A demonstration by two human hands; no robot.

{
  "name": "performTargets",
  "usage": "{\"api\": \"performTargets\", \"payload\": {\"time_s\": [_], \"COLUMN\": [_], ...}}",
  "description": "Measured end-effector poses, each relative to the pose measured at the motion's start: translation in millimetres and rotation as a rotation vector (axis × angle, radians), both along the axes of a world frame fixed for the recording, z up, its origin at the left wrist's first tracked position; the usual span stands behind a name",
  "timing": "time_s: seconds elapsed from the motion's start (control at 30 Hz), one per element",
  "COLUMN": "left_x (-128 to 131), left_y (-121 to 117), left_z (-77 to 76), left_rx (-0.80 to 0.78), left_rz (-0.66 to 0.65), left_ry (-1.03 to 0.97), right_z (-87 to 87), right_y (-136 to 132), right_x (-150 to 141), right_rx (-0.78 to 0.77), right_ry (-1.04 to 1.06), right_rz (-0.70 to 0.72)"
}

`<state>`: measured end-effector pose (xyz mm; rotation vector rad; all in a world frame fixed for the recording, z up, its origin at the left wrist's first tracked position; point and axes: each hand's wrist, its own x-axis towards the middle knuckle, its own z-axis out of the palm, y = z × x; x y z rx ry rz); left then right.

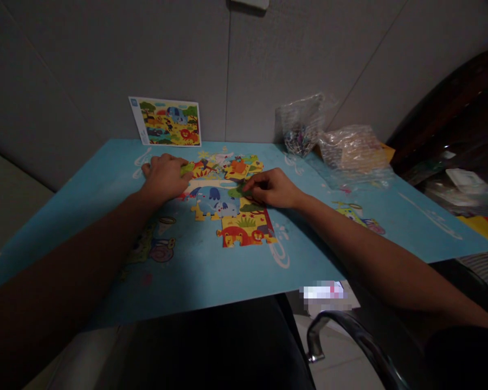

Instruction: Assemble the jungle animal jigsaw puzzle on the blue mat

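Colourful animal jigsaw, partly joined, flat on blue table

A grey panelled wall rises behind the far edge of a light-blue, cartoon-printed table in a dim room.
A large dark-brown, curved form stands beyond the right edge; below the near edge, a bent chrome tube arches above pale floor tiles.
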<state>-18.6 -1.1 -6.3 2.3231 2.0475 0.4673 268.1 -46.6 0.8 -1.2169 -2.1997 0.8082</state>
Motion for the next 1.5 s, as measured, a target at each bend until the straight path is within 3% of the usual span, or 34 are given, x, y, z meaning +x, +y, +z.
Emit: {"api": "performTargets", "payload": {"time_s": [0.07, 0.13, 0.2, 0.27, 0.53, 0.9, 1.1, 1.23, 1.3, 1.43, 1.5], "left_x": [1, 2, 4, 5, 1, 3, 7, 8, 7, -1, -6], "left_y": [-2, -4, -6, -6, -4, -7, -16, -15, -11, -1, 3], "left_z": [-0.4, -0.6, -0.7, -1.0, -2.4, -1.6, 0.7, 0.6, 0.0, -2.8, -5.3], "left_rx": [0.023, 0.04, 0.036, 0.017, -0.005, -0.066, -0.086, -0.021, 0.033, 0.041, 0.006], "left_rz": [-0.083, -0.25, -0.406, -0.474, -0.565, -0.602, -0.654, -0.543, -0.375, 0.088, 0.194], "left_ry": [-0.003, 0.007, 0.021, 0.022, -0.016, -0.066, -0.093, -0.095, -0.112, -0.122, -0.11], "right_z": [-0.1, 0.7, 2.0, 3.3, 3.6, 9.8, 5.9, 2.9, 4.0, 11.1, 15.1], "right_y": [0, 0, 0, 0, 3, 0, 0, 2, 2, -2, -4], "right_x": [0, 0, 1, 2, 3, 2, 1, 3, 3, 2, 1], "right_rx": [-0.002, 0.011, 0.072, 0.171, 0.322, 0.25, 0.256, 0.286, 0.309, 0.325, 0.309], "right_ry": [-0.005, -0.023, -0.068, -0.121, -0.21, -0.238, -0.245, -0.233, -0.222, -0.286, -0.349], "right_rz": [0.002, 0.01, 0.026, 0.058, 0.108, 0.057, 0.109, 0.13, 0.14, 0.121, 0.098]}}
